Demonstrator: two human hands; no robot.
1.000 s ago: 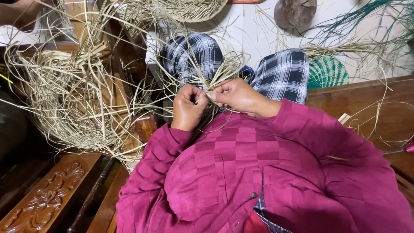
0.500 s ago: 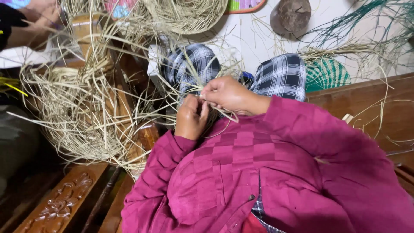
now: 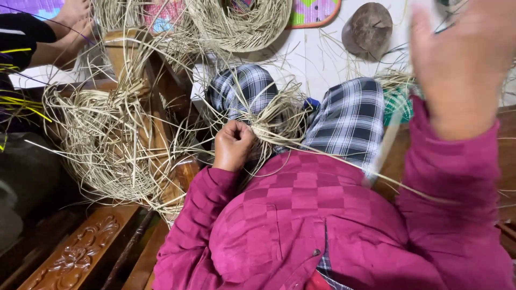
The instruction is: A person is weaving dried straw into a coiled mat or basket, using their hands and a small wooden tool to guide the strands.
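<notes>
My left hand (image 3: pixel 232 145) is closed on a bunch of dry straw strands (image 3: pixel 277 121) that lies over my lap, between my knees in checked cloth (image 3: pixel 349 115). My right hand (image 3: pixel 462 59) is raised high at the upper right, close to the camera and blurred, fingers pointing up. A pale blurred strand (image 3: pixel 388 142) runs up from my lap towards it; whether the hand grips it is unclear. Another long strand (image 3: pixel 376 174) stretches from the bunch across my magenta shirt and under the right sleeve.
A large tangle of loose straw (image 3: pixel 105 145) hangs over a wooden stand (image 3: pixel 156 102) at left. A half-woven straw ring (image 3: pixel 242 24) lies at top, beside a brown round shell (image 3: pixel 368 27). Another person's feet (image 3: pixel 72 19) show top left. Carved wooden furniture (image 3: pixel 75 252) is lower left.
My right hand has left the bunch and swung up and to the right, towards the camera. My left hand has stayed on the straw.
</notes>
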